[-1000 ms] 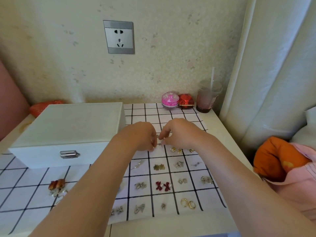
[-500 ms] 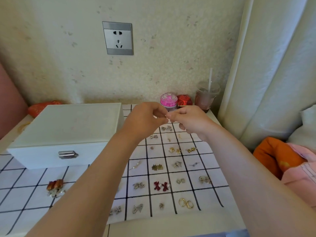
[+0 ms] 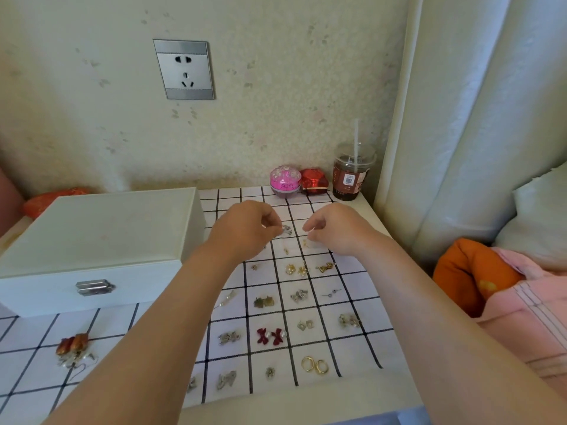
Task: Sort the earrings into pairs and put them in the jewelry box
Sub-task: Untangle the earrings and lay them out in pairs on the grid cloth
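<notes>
Over the far part of the checked cloth (image 3: pixel 362 357), thumb and forefinger of my left hand (image 3: pixel 245 231) pinch at a small silver earring (image 3: pixel 287 230). My right hand (image 3: pixel 336 230) hovers a short way to its right with the fingers curled and the tips pinched together. What they hold is too small to see. Several earrings lie in pairs on the cloth's squares, among them red bows (image 3: pixel 271 336) and gold hoops (image 3: pixel 314 365). The white jewelry box (image 3: pixel 101 240) stands shut at the left, its metal clasp (image 3: pixel 94 286) facing me.
A pink round tin (image 3: pixel 285 180), a red box (image 3: pixel 314 180) and a lidded drink cup with a straw (image 3: pixel 349 176) stand by the wall. Orange-red drop earrings (image 3: pixel 73 346) lie at the front left. A curtain and orange and pink bedding are at the right.
Both hands lifted from the cloth and met in the air. They have since moved apart and dropped back toward the far squares.
</notes>
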A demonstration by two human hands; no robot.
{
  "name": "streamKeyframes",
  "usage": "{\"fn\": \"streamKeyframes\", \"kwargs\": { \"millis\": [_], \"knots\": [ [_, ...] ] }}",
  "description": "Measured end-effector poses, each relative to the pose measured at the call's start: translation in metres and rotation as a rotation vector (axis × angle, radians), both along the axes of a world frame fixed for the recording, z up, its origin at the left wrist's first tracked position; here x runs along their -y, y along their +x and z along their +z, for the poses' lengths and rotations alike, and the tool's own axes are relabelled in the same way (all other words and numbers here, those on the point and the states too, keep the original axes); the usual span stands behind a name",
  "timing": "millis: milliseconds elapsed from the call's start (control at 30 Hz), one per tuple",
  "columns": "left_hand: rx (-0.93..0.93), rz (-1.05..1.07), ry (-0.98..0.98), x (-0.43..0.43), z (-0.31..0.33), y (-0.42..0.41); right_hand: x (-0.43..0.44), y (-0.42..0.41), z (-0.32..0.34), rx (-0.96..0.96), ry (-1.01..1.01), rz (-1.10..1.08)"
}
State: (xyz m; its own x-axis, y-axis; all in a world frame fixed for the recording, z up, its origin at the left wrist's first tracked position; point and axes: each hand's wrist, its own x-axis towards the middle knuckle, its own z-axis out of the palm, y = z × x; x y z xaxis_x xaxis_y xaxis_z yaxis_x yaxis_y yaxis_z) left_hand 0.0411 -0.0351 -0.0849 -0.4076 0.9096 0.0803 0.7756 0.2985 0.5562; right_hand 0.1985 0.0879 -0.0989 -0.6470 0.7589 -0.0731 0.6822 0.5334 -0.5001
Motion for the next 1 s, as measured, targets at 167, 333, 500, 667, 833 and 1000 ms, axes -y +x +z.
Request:
{"fn": "streamKeyframes", "kwargs": {
  "millis": [167, 333, 500, 667, 833, 1000],
  "knots": [
    [-0.260, -0.068, -0.121, -0.001, -0.008, 0.002, 0.000, -0.002, -0.003, 0.023, -0.001, 0.055],
    [-0.360, -0.118, -0.147, -0.005, -0.017, 0.006, 0.002, -0.004, -0.003, 0.031, 0.004, 0.072],
    [-0.366, -0.120, -0.127, -0.010, -0.023, 0.008, 0.004, -0.005, -0.001, 0.067, 0.014, 0.071],
    [-0.344, -0.129, -0.118, -0.012, -0.024, 0.011, 0.005, -0.003, -0.001, 0.076, 0.059, 0.047],
    [-0.292, -0.145, -0.150, -0.009, -0.020, 0.010, 0.003, 0.000, -0.001, 0.093, 0.073, 0.032],
    [-0.239, -0.138, -0.112, 0.000, -0.005, 0.004, 0.007, 0.004, 0.006, 0.075, 0.101, 0.054]
  ]
}}
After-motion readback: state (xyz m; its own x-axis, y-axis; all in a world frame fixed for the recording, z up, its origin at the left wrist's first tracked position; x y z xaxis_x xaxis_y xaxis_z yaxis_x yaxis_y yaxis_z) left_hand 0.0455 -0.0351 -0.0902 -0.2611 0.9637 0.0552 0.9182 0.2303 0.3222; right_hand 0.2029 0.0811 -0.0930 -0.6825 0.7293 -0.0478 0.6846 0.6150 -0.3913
